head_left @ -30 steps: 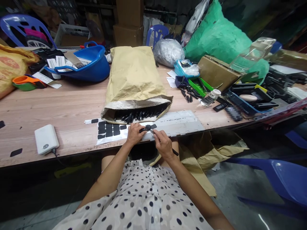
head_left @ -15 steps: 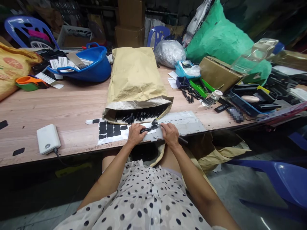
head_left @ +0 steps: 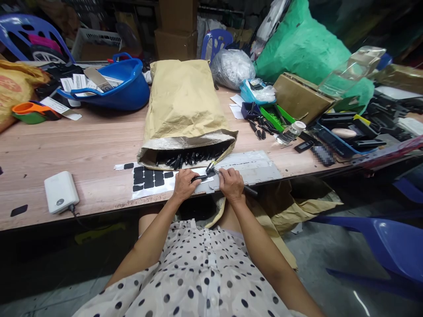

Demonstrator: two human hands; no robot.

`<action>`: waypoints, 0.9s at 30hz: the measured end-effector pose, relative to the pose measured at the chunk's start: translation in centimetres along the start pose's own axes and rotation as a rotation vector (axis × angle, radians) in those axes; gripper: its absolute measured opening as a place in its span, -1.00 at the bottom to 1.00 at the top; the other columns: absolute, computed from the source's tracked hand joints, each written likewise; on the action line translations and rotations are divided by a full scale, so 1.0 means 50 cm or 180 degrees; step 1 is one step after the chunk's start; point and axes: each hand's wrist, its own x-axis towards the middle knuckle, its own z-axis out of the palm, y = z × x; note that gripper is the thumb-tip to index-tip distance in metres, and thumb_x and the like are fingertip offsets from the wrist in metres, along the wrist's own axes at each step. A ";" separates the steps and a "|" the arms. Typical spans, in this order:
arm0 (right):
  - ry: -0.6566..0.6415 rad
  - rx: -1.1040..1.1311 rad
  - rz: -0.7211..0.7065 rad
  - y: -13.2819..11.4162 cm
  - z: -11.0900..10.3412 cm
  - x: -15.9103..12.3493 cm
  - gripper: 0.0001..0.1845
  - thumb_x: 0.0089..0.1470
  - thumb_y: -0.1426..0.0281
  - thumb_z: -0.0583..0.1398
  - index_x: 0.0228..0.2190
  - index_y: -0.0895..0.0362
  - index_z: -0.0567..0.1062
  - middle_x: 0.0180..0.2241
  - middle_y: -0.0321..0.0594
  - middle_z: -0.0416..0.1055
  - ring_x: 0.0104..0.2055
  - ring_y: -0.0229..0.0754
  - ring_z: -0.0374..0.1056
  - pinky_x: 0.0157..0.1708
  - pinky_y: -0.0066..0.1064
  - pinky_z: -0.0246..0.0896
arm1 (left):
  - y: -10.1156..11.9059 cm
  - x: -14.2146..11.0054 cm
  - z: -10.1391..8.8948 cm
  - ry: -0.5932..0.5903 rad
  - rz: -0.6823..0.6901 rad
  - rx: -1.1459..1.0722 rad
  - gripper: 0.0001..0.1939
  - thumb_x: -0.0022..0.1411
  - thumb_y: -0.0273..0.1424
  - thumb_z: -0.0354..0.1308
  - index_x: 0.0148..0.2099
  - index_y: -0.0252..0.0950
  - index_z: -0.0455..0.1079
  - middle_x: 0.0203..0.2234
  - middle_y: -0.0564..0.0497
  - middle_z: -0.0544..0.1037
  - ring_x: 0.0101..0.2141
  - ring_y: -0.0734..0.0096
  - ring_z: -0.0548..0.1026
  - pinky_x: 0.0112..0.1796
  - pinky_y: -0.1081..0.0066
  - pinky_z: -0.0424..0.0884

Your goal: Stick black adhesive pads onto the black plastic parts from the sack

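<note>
Currently pinching part (head_left: 201, 177) with left hand (head_left: 185, 184), gripping hammer (head_left: 210, 167) in right hand (head_left: 231, 185); preferably keeping part steady over board (head_left: 259, 168), aiming away from left hand.

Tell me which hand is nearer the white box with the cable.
Left. The left hand is to the right of the white box; the right hand is farther right.

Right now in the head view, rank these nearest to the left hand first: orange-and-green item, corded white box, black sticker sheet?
From the left hand:
1. Black sticker sheet, mostly to its left.
2. Corded white box, farther left.
3. Orange-and-green item, far left, farther back.
</note>
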 end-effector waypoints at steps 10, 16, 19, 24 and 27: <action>0.0000 -0.0029 0.0000 -0.003 0.000 0.001 -0.75 0.25 0.38 0.12 -0.14 0.03 0.59 -0.32 -0.12 0.39 -0.24 -0.04 0.18 -0.26 -0.28 0.02 | 0.037 -0.192 0.025 -0.0231 0.0878 0.0230 -0.84 0.25 -0.33 0.16 -0.13 -0.14 0.51 -0.12 -0.08 0.54 -0.08 0.05 0.46 -0.03 0.08 0.36; -0.0062 0.0005 0.0032 -0.002 0.005 0.001 -0.75 0.24 0.39 0.12 -0.13 0.04 0.58 -0.31 -0.11 0.38 -0.23 -0.04 0.18 -0.26 -0.28 0.03 | 0.019 -0.157 0.009 0.0425 0.0519 0.0271 -0.83 0.25 -0.28 0.16 -0.14 -0.18 0.48 -0.23 -0.09 0.55 -0.15 0.07 0.48 -0.09 0.11 0.39; -0.0031 0.0020 0.0030 -0.002 0.007 0.002 -0.75 0.24 0.39 0.12 -0.14 0.04 0.58 -0.31 -0.11 0.37 -0.23 -0.04 0.18 -0.26 -0.28 0.03 | -0.007 -0.075 -0.016 0.1123 -0.0139 0.0397 -0.85 0.29 -0.30 0.11 -0.16 -0.21 0.46 -0.29 -0.08 0.53 -0.21 0.14 0.48 -0.11 0.15 0.39; 0.0061 -0.0008 -0.0010 -0.003 0.012 0.003 -0.76 0.25 0.38 0.11 -0.16 0.03 0.58 -0.33 -0.13 0.36 -0.25 -0.05 0.17 -0.27 -0.28 0.03 | -0.067 0.032 -0.041 0.1575 -0.0824 0.0457 -0.84 0.14 -0.32 0.24 -0.20 -0.19 0.45 -0.29 -0.08 0.47 -0.20 0.08 0.46 -0.09 0.14 0.42; 0.0092 -0.0050 -0.0047 -0.004 0.013 0.004 -0.76 0.25 0.38 0.11 -0.16 0.03 0.58 -0.34 -0.13 0.36 -0.25 -0.05 0.17 -0.27 -0.29 0.03 | -0.087 0.049 -0.040 0.1496 -0.1007 0.0392 -0.85 0.11 -0.34 0.25 -0.23 -0.20 0.45 -0.26 -0.10 0.45 -0.16 0.04 0.46 -0.08 0.12 0.43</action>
